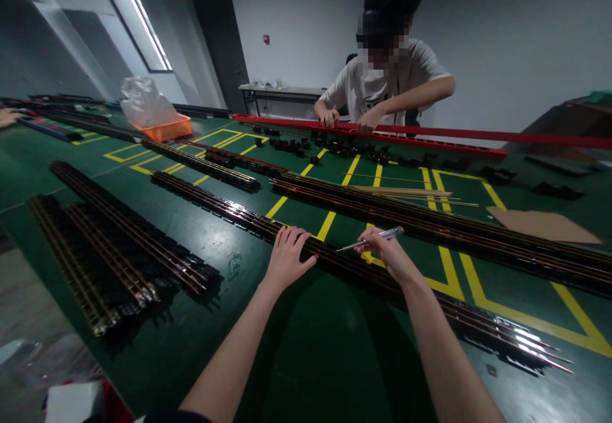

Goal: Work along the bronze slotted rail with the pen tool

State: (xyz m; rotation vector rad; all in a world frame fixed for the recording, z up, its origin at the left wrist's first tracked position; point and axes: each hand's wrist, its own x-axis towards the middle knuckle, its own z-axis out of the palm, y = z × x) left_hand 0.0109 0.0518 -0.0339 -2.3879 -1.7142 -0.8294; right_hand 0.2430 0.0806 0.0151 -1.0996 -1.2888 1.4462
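Both arms point(229, 359) bare below a dark sleeve edge point(174, 418).

1. A green table point(306, 372) marked with yellow lines fills the frame.
2. A long dark rail point(224, 208) crosses its centre diagonally.
3. Stacked rails point(109, 251) lie at lower left.
4. A red rail point(430, 134), an orange tray point(165, 129) and a cardboard sheet point(545, 225) lie farther up.

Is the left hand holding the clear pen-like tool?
No, the right hand grips the clear pen-like tool; the left hand lies on the black rail.
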